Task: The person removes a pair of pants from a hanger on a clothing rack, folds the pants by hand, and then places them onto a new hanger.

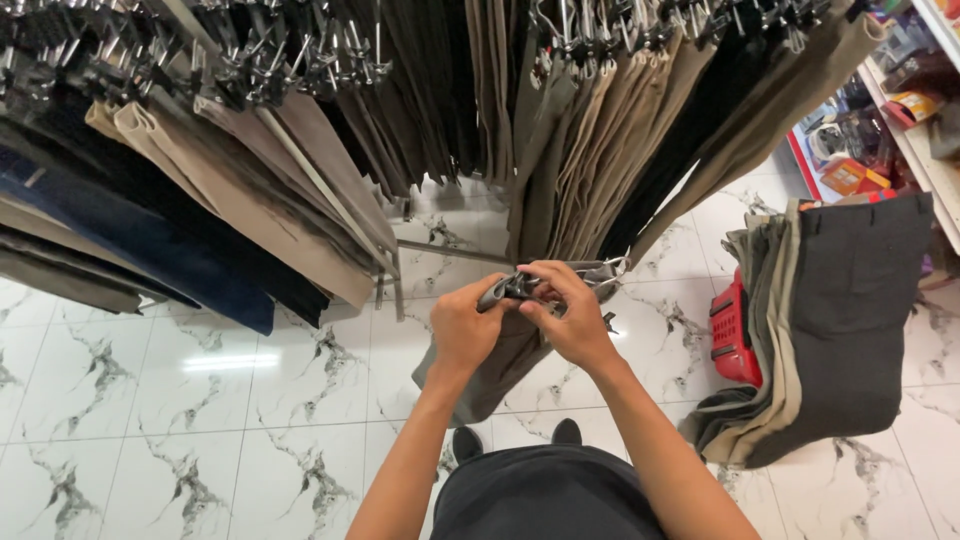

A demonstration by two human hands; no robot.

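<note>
Dark clothing at the person's waist fills the bottom of the view, with two shoe tips on the white marble-patterned floor tiles point(200, 400). Both forearms reach forward. Left hand point(463, 330) and right hand point(572, 318) meet at chest height, each closed on the waistband of a pair of grey-brown trousers point(500, 365) and the metal clip hanger point(606, 272) at its top, seemingly to seat the cloth in the clips. That hanger lies roughly left to right; the trousers hang downward from it toward the floor. Beyond hang crowded racks of trousers point(300, 130) in tan, navy and black. To the right, more trousers drape over a red shopping basket point(730, 335).
</note>
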